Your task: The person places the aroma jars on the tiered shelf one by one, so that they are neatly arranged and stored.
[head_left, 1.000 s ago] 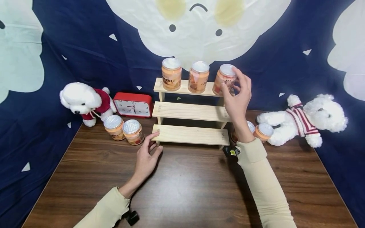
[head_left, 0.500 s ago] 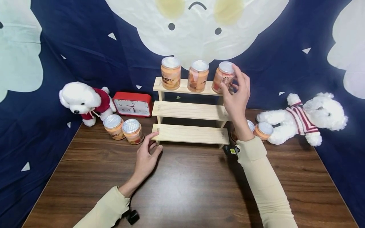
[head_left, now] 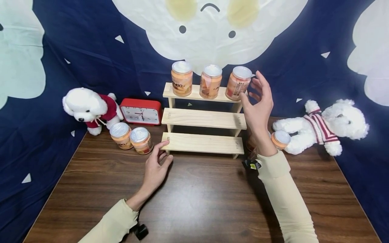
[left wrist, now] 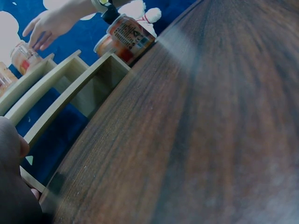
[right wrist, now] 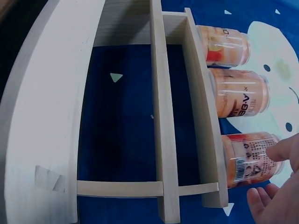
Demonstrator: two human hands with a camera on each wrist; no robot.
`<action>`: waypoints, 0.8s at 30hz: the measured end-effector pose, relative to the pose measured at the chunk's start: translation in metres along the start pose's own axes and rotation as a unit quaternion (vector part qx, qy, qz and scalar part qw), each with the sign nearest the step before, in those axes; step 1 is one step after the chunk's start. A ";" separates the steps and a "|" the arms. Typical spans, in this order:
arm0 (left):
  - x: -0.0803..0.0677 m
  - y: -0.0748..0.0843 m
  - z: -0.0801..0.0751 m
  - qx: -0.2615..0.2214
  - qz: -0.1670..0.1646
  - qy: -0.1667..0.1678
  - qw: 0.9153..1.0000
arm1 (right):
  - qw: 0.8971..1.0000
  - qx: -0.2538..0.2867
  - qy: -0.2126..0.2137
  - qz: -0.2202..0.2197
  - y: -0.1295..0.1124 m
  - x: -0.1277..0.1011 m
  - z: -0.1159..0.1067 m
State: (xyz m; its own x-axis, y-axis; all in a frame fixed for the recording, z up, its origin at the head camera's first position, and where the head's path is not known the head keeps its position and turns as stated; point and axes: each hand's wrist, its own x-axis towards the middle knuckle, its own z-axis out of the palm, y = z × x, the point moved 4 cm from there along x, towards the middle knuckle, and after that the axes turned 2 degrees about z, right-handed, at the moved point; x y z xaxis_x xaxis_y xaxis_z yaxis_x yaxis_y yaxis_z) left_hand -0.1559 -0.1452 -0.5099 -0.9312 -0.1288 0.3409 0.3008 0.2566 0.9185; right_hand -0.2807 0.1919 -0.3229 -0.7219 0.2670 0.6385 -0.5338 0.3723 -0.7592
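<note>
A three-step wooden shelf (head_left: 203, 118) stands at the back of the table. On its top step are three orange jars with silver lids: left (head_left: 182, 78), middle (head_left: 211, 81) and right (head_left: 238, 83). My right hand (head_left: 254, 90) hovers just right of the right jar (right wrist: 250, 158), fingers spread and holding nothing; one fingertip (right wrist: 283, 150) shows close beside the jar. My left hand (head_left: 162, 152) lies flat on the table, its fingers touching the left end of the bottom step. The two lower steps are bare.
Two more jars (head_left: 121, 135) (head_left: 141, 140) stand on the table left of the shelf, by a red clock (head_left: 141, 111) and a white plush dog (head_left: 89, 108). Behind my right wrist sits another jar (head_left: 281, 139), beside a lying plush dog (head_left: 325, 130). A dark wooden table (head_left: 200, 199) spreads in front.
My right hand has let go of the right jar and moved slightly right. The jar, tilted a second ago, now stands upright on the top step. The left hand has not moved.
</note>
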 end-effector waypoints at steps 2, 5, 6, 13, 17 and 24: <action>0.000 0.008 0.000 -0.003 -0.005 0.000 1.000 | 1.000 0.002 0.007 -0.003 -0.002 -0.003 -0.002; -0.001 0.017 0.000 -0.003 -0.020 -0.002 1.000 | 1.000 -0.012 0.006 -0.016 -0.005 -0.009 -0.007; -0.001 0.019 0.000 -0.001 -0.025 -0.002 1.000 | 1.000 -0.015 0.004 -0.019 -0.006 -0.011 -0.008; 0.000 0.008 0.000 -0.006 -0.030 -0.006 0.999 | 1.000 -0.005 0.012 -0.026 -0.014 -0.027 -0.024; 0.000 0.001 0.000 -0.004 -0.009 0.001 1.000 | 1.000 0.003 0.024 -0.019 -0.014 -0.035 -0.035; 0.000 0.004 0.002 -0.015 0.019 0.008 1.000 | 0.999 0.007 0.030 -0.026 -0.005 -0.052 -0.055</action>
State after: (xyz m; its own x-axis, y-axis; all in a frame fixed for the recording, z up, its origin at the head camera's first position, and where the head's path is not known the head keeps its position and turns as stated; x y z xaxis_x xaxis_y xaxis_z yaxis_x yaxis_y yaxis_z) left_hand -0.1547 -0.1426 -0.5064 -0.9154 -0.1355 0.3790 0.3425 0.2326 0.9103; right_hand -0.2167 0.2252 -0.3455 -0.6662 0.3005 0.6826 -0.5760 0.3742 -0.7268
